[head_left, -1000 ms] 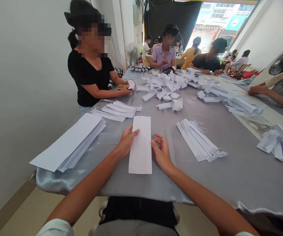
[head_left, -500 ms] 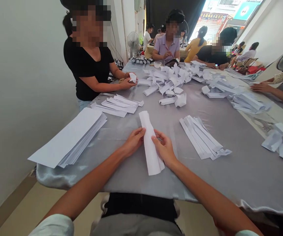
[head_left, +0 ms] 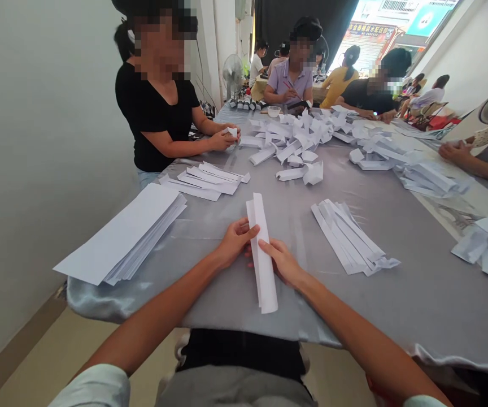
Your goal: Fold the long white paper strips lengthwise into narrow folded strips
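Note:
A long white paper strip (head_left: 261,254) lies lengthwise on the grey satin tablecloth (head_left: 417,299), folded into a narrow band. My left hand (head_left: 235,243) grips its left edge from the near side. My right hand (head_left: 282,261) presses against its right side, fingers over the fold. The strip's far end sticks up past my fingers, and its near end rests on the cloth. To my left lies a stack of flat white paper sheets (head_left: 121,237), and to my right a bundle of folded white strips (head_left: 348,237).
A smaller group of folded strips (head_left: 208,180) and a heap of folded paper pieces (head_left: 290,147) lie farther along the table. A co-worker (head_left: 155,113) in black sits at the left, folding paper. Another person's hand (head_left: 456,151) rests at the right. Several people work beyond.
The wide flat sheet has been folded lengthwise into a narrow strip. It has gone from flat on the cloth to gripped between my hands, now standing more upright.

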Demonstrator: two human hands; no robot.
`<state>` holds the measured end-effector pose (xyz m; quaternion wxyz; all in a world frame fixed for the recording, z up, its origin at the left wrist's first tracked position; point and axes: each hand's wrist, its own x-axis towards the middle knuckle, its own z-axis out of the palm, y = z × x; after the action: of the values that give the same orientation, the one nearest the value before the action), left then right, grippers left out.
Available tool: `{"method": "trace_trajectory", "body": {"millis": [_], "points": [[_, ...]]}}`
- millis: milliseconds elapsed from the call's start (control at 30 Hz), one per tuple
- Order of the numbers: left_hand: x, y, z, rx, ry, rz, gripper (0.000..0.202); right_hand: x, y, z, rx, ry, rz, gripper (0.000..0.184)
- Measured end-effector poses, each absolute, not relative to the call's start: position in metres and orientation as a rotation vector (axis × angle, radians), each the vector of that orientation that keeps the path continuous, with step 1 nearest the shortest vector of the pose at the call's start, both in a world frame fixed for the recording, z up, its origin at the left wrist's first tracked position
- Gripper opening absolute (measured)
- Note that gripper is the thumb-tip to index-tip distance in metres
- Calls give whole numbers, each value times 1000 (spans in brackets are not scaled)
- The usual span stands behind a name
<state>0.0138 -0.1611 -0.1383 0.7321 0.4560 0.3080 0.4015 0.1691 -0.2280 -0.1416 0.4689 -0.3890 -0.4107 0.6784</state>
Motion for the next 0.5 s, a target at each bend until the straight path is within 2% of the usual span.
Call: {"method": "trace_trajectory", "body": {"millis": [100,300,500], "points": [[15,-162,-139,998,661,911,59,169,-226,-141,-968,-934,1655,47],[13,-162,-129,905,626,987,35,173,-223,-147,-1056,-872,1696,53],[11,-159,-129,826,680,1046,33,171,-218,-160,-1020,-823,1501,41]]}}
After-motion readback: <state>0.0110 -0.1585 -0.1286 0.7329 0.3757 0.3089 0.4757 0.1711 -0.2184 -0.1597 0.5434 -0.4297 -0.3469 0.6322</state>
